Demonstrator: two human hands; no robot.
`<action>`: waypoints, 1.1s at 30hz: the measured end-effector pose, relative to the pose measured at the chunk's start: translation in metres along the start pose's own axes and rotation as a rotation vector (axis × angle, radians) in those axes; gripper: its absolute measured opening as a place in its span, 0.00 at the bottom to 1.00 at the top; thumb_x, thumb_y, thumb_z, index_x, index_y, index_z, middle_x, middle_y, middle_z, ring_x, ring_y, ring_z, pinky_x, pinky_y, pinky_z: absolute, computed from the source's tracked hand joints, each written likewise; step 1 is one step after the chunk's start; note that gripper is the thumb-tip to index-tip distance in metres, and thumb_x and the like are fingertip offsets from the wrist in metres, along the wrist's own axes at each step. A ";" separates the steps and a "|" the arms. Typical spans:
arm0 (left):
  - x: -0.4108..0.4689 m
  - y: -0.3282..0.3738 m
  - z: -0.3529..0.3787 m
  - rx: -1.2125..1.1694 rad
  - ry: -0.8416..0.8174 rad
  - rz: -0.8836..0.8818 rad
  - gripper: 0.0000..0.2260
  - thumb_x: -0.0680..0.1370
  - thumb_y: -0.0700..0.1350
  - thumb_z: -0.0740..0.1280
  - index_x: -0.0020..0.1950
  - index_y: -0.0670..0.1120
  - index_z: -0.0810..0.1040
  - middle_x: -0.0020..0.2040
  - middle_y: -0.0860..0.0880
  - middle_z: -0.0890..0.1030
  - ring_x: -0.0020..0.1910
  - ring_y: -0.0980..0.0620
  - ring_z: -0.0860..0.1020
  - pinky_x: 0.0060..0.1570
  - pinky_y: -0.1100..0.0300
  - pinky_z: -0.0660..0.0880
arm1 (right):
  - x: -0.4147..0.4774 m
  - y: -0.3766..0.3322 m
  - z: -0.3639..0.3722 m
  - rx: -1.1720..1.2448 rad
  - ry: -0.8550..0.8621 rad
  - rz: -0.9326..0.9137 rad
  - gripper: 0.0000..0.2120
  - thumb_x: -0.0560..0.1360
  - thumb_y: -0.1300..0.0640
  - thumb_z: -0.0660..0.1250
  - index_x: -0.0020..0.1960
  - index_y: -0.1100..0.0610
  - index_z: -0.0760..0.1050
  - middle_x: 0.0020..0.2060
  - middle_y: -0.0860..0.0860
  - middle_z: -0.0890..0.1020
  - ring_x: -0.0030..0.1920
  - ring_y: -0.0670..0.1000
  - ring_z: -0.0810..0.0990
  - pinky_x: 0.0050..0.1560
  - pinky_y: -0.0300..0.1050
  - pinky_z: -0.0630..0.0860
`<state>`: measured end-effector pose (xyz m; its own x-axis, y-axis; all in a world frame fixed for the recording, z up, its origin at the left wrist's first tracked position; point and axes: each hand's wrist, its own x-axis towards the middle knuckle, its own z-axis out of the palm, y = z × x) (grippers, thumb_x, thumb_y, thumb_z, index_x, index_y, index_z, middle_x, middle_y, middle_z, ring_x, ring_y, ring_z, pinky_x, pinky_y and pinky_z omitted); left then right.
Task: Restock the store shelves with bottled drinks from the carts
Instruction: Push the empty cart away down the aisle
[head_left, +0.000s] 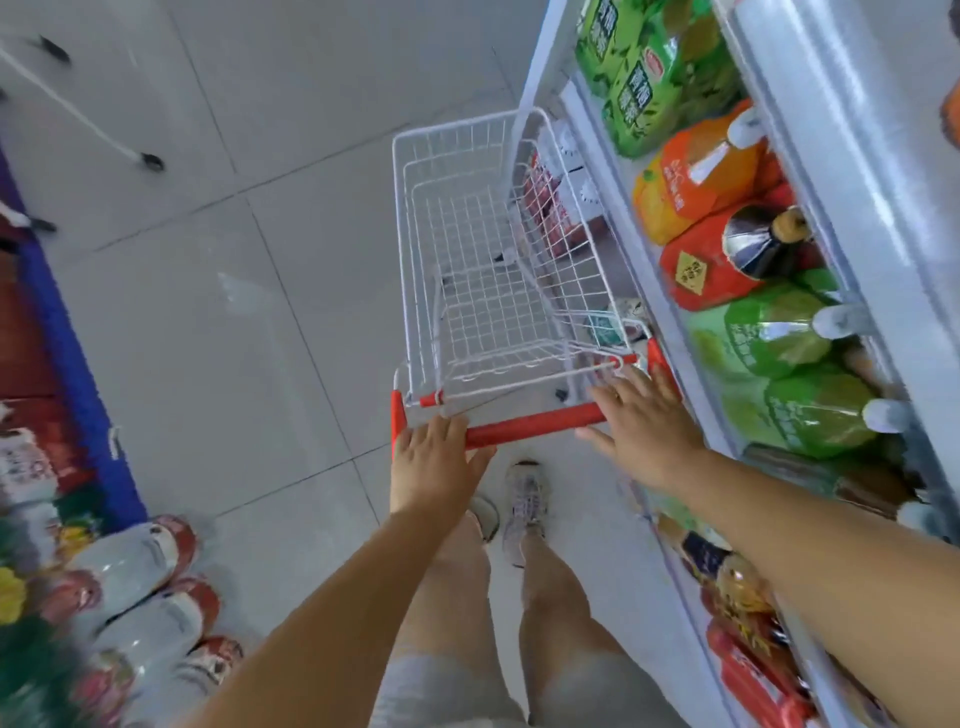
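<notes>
- The cart (452, 126) is a small white wire one, standing on the tiled floor (208, 312) in the middle of the aisle. Its right side is just beside the shelf unit (641, 260), and its basket shows nothing inside.
- Its long axis runs near to far, with the red handle (535, 422) at the near end and the nose pointing away, angled slightly left.
- It looks light and stiff, and I judge it will roll readily. The handle bar is the natural place to hold it, with one hand towards each end for steering.
- The right hand (644, 421) lies over the handle's right end, fingers spread and straight, gripping nothing.
- The left hand (436, 460) rests at the left end with the thumb splayed on the near side. Blur hides whether its fingers wrap the bar, so I cannot tell its grip.
- Green bottles (779, 338) already fill the right-hand shelf, caps towards the aisle. They would likely be heavy, smooth-sided and slippery.
</notes>
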<state>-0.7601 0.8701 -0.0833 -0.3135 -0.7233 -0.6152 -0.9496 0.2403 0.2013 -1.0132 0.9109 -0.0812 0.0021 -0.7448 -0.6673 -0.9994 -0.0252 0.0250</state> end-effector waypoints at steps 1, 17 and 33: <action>-0.001 -0.002 0.006 0.017 0.042 0.012 0.21 0.80 0.62 0.54 0.66 0.52 0.72 0.60 0.51 0.77 0.62 0.46 0.74 0.69 0.51 0.63 | 0.001 0.000 0.006 0.004 0.047 0.007 0.32 0.77 0.33 0.45 0.67 0.54 0.69 0.65 0.58 0.74 0.70 0.61 0.68 0.72 0.59 0.55; 0.005 -0.077 0.016 0.007 0.355 0.007 0.22 0.78 0.62 0.52 0.48 0.47 0.77 0.41 0.49 0.78 0.42 0.44 0.77 0.52 0.50 0.69 | 0.049 -0.056 0.004 -0.022 0.463 -0.086 0.27 0.75 0.36 0.51 0.47 0.58 0.75 0.42 0.57 0.77 0.44 0.60 0.76 0.52 0.53 0.63; 0.093 -0.235 -0.097 -0.050 0.293 -0.038 0.22 0.77 0.63 0.53 0.55 0.49 0.76 0.49 0.51 0.78 0.53 0.46 0.76 0.61 0.52 0.63 | 0.185 -0.168 -0.115 -0.001 0.439 -0.134 0.28 0.74 0.34 0.51 0.52 0.55 0.76 0.43 0.52 0.76 0.46 0.57 0.74 0.54 0.49 0.59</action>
<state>-0.5667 0.6838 -0.1139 -0.2584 -0.8890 -0.3780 -0.9572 0.1828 0.2244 -0.8412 0.7010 -0.1232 0.1466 -0.9468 -0.2865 -0.9892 -0.1414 -0.0390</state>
